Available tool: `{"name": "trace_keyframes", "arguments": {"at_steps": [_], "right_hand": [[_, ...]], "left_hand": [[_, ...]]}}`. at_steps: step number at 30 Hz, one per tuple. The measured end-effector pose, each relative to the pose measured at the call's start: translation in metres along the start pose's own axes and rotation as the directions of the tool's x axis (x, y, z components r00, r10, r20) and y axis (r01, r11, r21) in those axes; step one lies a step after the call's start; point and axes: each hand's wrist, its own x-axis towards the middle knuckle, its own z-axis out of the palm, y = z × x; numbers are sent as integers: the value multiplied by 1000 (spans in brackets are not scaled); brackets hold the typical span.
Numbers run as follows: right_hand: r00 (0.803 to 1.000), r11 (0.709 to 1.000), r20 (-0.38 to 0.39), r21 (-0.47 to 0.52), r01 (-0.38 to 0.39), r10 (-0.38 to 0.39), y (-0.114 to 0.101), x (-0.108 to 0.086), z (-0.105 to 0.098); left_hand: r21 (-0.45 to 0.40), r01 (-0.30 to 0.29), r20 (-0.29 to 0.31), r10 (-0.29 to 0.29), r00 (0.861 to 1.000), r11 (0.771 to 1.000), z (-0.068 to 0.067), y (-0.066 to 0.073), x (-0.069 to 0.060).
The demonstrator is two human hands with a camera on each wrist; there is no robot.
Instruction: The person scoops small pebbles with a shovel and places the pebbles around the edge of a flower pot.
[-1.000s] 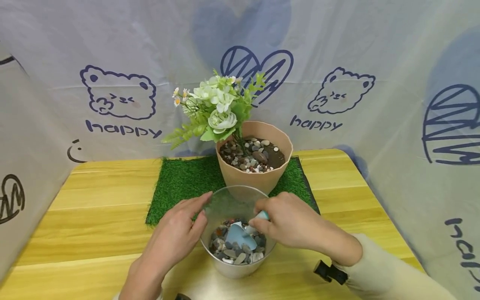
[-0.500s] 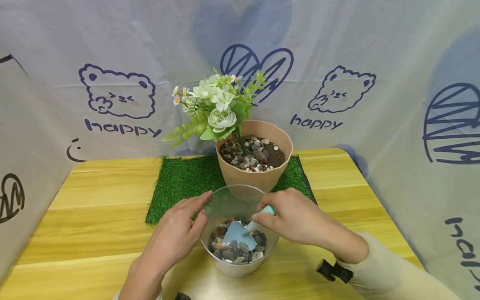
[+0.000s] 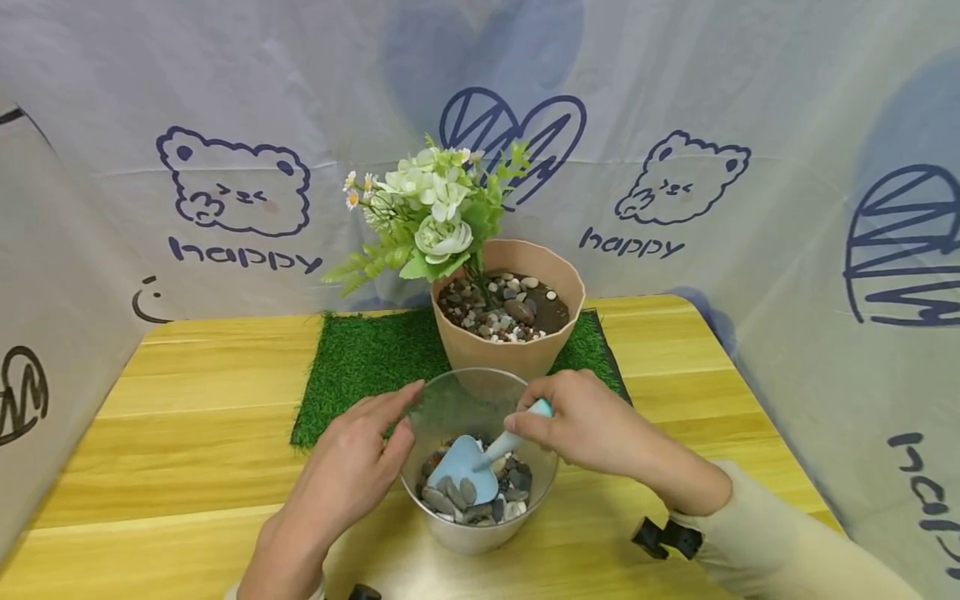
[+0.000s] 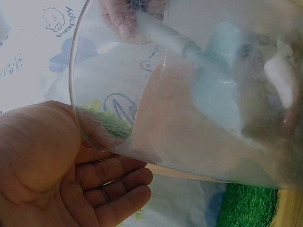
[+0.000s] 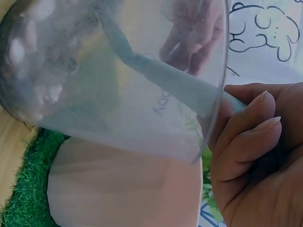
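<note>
A clear plastic bucket with pebbles in its bottom stands near the table's front. My right hand grips the handle of a small light-blue trowel, which tilts down into the bucket. Several grey pebbles lie at the blade's front edge. My left hand touches the bucket's left side near the rim, its fingers extended along the outside. Through the clear wall in the left wrist view, the trowel's blade shows blurred. In the right wrist view, my fingers curl round the handle's end.
Behind the bucket, a peach flowerpot holds soil, pebbles and a bunch of pale flowers. The pot stands on a green turf mat on the wooden table. A printed cloth hangs behind and at both sides.
The trowel's blade has shifted left through the pebbles and shows more of its face, with pebbles at its tip. My right hand has risen slightly. My left hand has stayed in place.
</note>
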Motion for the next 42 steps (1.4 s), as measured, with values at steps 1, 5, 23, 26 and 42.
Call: {"name": "trace_keyframes", "arguments": {"at_steps": [1, 5, 23, 26, 42], "right_hand": [[1000, 1000, 15, 12, -5, 5, 0, 0, 0], [999, 999, 42, 52, -13, 11, 0, -3, 2], [993, 970, 99, 226, -90, 69, 6, -6, -7], [993, 972, 105, 220, -82, 60, 6, -7, -5], [990, 872, 53, 470, -139, 129, 22, -10, -13]], "left_hand": [[0, 0, 0, 0, 1000, 1000, 0, 0, 0], [-2, -1, 8, 2, 1000, 1000, -1, 0, 0], [-3, -1, 2, 1, 1000, 1000, -1, 0, 0], [-5, 1, 4, -1, 1000, 1000, -2, 0, 1], [1, 1, 4, -1, 1000, 1000, -1, 0, 0]]}}
